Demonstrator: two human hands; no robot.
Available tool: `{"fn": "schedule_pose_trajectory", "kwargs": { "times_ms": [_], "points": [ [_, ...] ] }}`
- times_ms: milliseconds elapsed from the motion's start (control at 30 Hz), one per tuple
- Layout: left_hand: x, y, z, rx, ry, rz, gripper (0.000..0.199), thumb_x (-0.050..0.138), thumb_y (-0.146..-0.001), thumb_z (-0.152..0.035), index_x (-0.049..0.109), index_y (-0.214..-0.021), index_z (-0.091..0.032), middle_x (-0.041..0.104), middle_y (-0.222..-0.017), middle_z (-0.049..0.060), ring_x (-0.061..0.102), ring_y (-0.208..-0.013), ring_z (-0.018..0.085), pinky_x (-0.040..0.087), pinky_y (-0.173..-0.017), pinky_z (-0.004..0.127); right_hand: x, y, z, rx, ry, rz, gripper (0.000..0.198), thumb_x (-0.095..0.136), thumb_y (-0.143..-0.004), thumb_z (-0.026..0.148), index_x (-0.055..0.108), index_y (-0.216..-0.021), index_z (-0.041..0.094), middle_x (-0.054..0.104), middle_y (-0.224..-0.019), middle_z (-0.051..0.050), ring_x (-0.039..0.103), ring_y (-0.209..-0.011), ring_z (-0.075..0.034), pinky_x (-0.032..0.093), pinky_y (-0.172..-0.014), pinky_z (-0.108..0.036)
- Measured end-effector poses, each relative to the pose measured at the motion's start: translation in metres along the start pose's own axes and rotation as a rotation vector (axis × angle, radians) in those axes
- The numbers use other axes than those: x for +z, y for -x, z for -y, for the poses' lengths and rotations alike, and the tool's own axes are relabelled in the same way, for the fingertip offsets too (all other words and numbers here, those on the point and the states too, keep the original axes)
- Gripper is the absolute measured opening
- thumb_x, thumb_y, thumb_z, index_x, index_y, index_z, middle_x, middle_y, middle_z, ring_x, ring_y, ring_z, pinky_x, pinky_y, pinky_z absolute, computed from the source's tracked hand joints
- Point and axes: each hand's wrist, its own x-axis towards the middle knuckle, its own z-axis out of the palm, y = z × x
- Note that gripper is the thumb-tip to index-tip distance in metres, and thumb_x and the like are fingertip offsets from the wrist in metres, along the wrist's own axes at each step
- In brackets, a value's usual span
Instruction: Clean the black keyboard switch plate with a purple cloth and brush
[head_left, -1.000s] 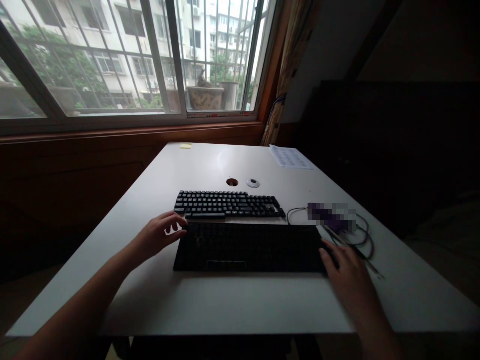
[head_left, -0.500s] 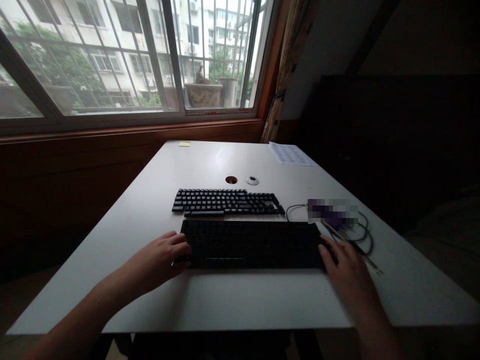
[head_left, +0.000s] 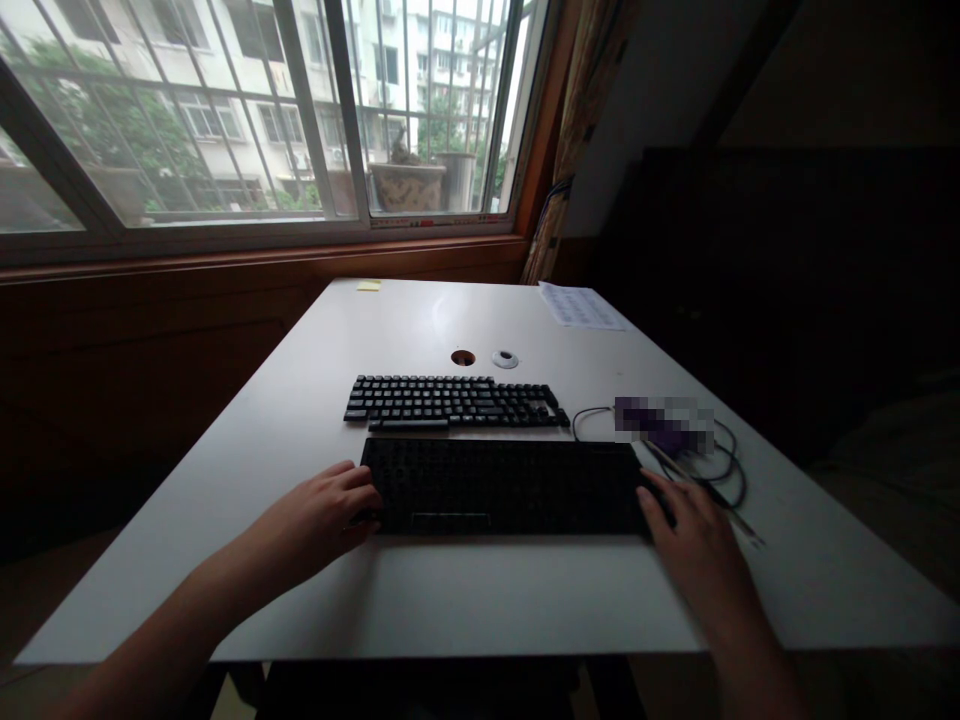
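A black keyboard base (head_left: 510, 490), its keycaps apparently off, lies flat on the white table. My left hand (head_left: 341, 503) grips its left end with the fingers curled over the edge. At the opposite end, my right hand (head_left: 690, 520) holds the right edge between thumb and fingers. Just behind the base, loose black keycaps (head_left: 450, 402) are laid out in keyboard order, with a long space bar (head_left: 409, 425) at the front of the rows.
Right of the base lie a purple item (head_left: 652, 425), partly blurred out, a dark cable (head_left: 741, 480) and a thin rod-like tool (head_left: 739, 525). Farther back are a round cable hole (head_left: 463, 358), its white cover (head_left: 505, 359), a printed sheet (head_left: 581, 306) and a yellow note (head_left: 369, 286).
Both hands stay on the ends of the keyboard base, which has barely moved. The view has shifted very slightly.
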Motion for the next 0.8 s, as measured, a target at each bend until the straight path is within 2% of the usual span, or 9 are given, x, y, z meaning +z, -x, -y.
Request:
{"fn": "schedule_pose_trajectory", "kwargs": {
  "times_ms": [300,533,667,800],
  "points": [
    [-0.001,-0.001,-0.002,0.030,-0.010,-0.011,0.012,0.070,-0.092,-0.016,0.071,-0.100,-0.025,0.068,-0.106,0.003,0.060,-0.095,0.023,0.052,-0.081,0.036,0.001,0.000,-0.001,0.013,-0.013,0.006,0.052,0.038,-0.102,0.053,0.066,-0.128,0.017,0.062,-0.111,-0.014,0.062,-0.105,-0.031,0.049,-0.098,-0.046],
    [0.004,-0.001,-0.006,0.073,-0.166,-0.003,0.014,0.064,-0.094,-0.011,0.070,-0.098,-0.022,0.069,-0.102,0.004,0.060,-0.092,0.022,0.052,-0.081,0.036,0.000,0.000,0.000,0.010,0.002,0.000,0.052,0.037,-0.102,0.052,0.066,-0.128,0.018,0.063,-0.113,-0.014,0.062,-0.105,-0.031,0.049,-0.097,-0.047],
    [0.007,-0.003,-0.009,0.110,-0.268,0.009,0.019,0.059,-0.095,-0.006,0.069,-0.089,-0.020,0.069,-0.096,0.004,0.060,-0.092,0.023,0.052,-0.083,0.038,0.002,0.000,-0.001,-0.002,-0.009,-0.012,0.052,0.037,-0.102,0.053,0.066,-0.127,0.018,0.063,-0.111,-0.014,0.062,-0.105,-0.031,0.049,-0.098,-0.047],
    [0.013,0.000,-0.006,0.100,-0.295,0.003,0.016,0.061,-0.094,-0.006,0.069,-0.092,-0.020,0.068,-0.097,0.005,0.060,-0.090,0.023,0.054,-0.080,0.038,0.001,0.000,-0.001,0.009,-0.003,-0.002,0.052,0.037,-0.102,0.053,0.066,-0.128,0.018,0.063,-0.112,-0.015,0.062,-0.105,-0.032,0.049,-0.097,-0.047]
  ]
}}
